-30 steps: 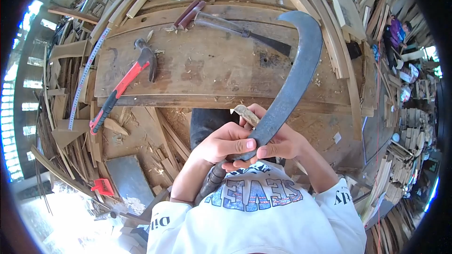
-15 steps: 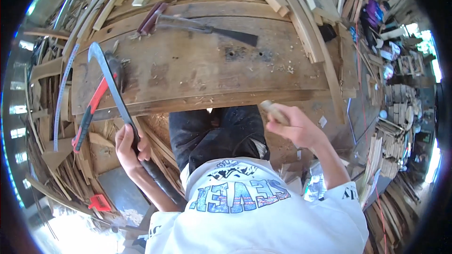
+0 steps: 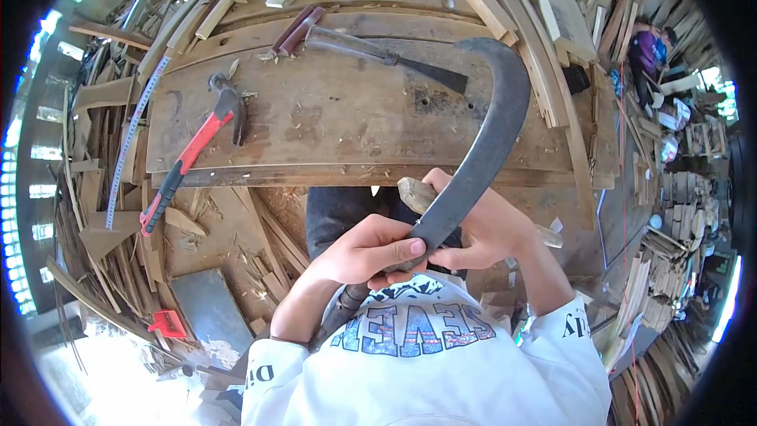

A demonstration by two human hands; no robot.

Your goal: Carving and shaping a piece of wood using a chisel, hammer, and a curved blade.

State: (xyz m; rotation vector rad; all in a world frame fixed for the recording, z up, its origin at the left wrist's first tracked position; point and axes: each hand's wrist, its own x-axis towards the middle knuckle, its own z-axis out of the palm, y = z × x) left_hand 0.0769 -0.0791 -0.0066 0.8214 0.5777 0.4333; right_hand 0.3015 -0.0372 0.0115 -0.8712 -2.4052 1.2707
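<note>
Close to my chest I hold a curved billhook (image 3: 501, 118), its broad dark blade rising to the right and hooking back to the left at the tip. My left hand (image 3: 367, 251) is closed round it near the blade's base, and the dark handle runs down beneath my left forearm. In my right hand (image 3: 493, 225) is a short wooden stick (image 3: 418, 193); its rounded end pokes out on the left beside the blade, the other end past my palm. The fingers of my right hand are partly hidden behind the blade, and they come close to the left hand.
On the wooden bench (image 3: 331, 130) lie a red-and-black claw hammer (image 3: 193, 150), a wide chisel (image 3: 378, 55) and dark red wood pieces (image 3: 300, 30). Long battens (image 3: 544, 71) lean over its right side. A measuring strip (image 3: 134, 142) hangs at left; a person (image 3: 653, 55) is far right.
My left hand has brought the billhook from the left to the middle, its hook now at the right. My right hand has moved in with the stick, meeting the blade. The view has shifted slightly.
</note>
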